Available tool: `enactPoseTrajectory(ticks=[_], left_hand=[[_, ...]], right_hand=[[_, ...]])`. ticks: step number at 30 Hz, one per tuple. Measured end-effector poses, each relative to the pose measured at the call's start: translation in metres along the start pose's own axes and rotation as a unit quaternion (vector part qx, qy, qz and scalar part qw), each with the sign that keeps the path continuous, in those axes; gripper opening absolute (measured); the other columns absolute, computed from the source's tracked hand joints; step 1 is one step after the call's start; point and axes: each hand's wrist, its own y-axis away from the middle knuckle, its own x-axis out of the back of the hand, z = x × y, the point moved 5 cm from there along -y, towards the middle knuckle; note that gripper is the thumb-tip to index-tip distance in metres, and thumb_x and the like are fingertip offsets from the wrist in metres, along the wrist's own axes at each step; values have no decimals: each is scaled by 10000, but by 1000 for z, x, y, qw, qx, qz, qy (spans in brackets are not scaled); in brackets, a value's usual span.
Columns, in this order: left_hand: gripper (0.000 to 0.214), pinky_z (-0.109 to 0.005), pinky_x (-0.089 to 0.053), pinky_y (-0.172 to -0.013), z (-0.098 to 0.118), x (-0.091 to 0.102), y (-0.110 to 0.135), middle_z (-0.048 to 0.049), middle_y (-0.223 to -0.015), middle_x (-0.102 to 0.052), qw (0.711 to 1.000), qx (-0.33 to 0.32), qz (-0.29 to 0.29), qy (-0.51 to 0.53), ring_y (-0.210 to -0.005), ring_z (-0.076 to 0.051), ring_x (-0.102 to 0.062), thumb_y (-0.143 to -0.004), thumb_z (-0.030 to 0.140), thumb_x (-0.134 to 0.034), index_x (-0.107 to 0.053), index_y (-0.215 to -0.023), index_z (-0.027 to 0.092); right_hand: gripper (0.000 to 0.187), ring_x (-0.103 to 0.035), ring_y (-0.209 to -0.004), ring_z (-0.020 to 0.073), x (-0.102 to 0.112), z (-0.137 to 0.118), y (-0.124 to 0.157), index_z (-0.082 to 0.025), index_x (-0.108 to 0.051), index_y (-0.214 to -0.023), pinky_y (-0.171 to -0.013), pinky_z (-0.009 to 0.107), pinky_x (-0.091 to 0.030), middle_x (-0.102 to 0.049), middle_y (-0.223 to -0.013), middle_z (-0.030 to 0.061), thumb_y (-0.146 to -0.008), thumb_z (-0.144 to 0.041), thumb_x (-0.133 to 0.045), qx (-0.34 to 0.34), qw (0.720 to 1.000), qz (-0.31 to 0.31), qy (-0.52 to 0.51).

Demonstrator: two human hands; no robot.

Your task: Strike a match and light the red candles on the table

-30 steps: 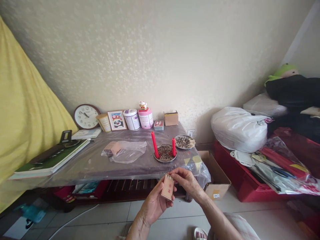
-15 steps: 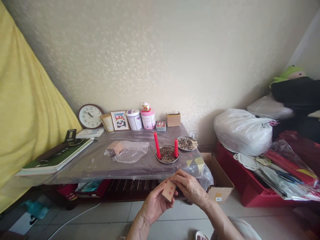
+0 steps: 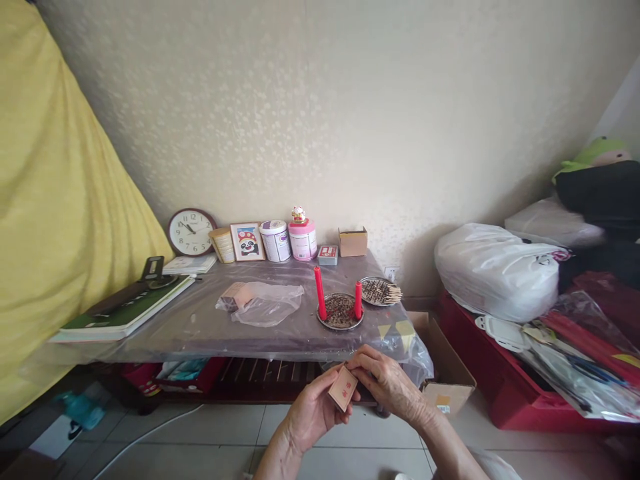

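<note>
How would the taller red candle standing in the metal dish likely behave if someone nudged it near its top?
The taller red candle looks thin and already leans slightly, so it would probably tip easily. It seems stiff wax that might snap rather than bend. Its round shape suggests it would roll off the metal dish once down.

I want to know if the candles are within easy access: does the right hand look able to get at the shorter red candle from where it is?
Probably yes: the right hand is at the matchbox, and nothing stands between it and the shorter candle.

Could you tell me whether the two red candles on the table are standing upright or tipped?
The taller candle leans slightly left; the shorter candle stands nearly straight. Both rise from the round metal dish.
</note>
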Motion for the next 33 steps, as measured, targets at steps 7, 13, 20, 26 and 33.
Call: enactPoseTrajectory(ticks=[7,13,20,26,33], left_hand=[[332,-231,-449,-503,-1,1,1,-127,-756,-772,1000,5,-4,-5,-543,-144,-675,-943,333,-490,-646,-1138,116],[318,-230,-459,-500,1,2,0,-123,-765,-768,1000,8,-6,-4,-552,-146,-679,-934,326,-503,-621,-1164,140],[292,-231,-454,-481,2,1,1,-118,-755,-764,1000,19,-8,0,-545,-162,-683,-929,296,-495,-619,-1161,170],[303,-230,-469,-517,4,0,3,-116,-767,-766,999,21,-9,23,-562,-157,-686,-916,299,-531,-628,-1169,163],[275,-235,-488,-545,3,2,3,-117,-793,-768,999,11,-10,42,-584,-152,-691,-928,326,-512,-640,-1109,164]], right_hand=[[188,-658,-797,185,1,-1,0,-205,-629,-893,-731,284,-529,-656,-910,55,-986,-214,-466,-6,1000,-5,15],[197,-643,-770,187,0,-3,1,-188,-594,-917,-708,295,-526,-648,-902,68,-999,-194,-415,24,998,-17,52],[270,-628,-738,178,-1,2,3,-211,-566,-904,-679,290,-520,-630,-873,50,-1031,-214,-328,29,996,-19,84],[235,-609,-690,173,0,9,3,-215,-554,-902,-643,293,-502,-628,-888,52,-1011,-225,-346,-13,997,-22,74],[156,-669,-827,203,6,11,2,-222,-614,-974,-787,342,-520,-696,-879,44,-962,-287,-473,-101,987,28,-126]])
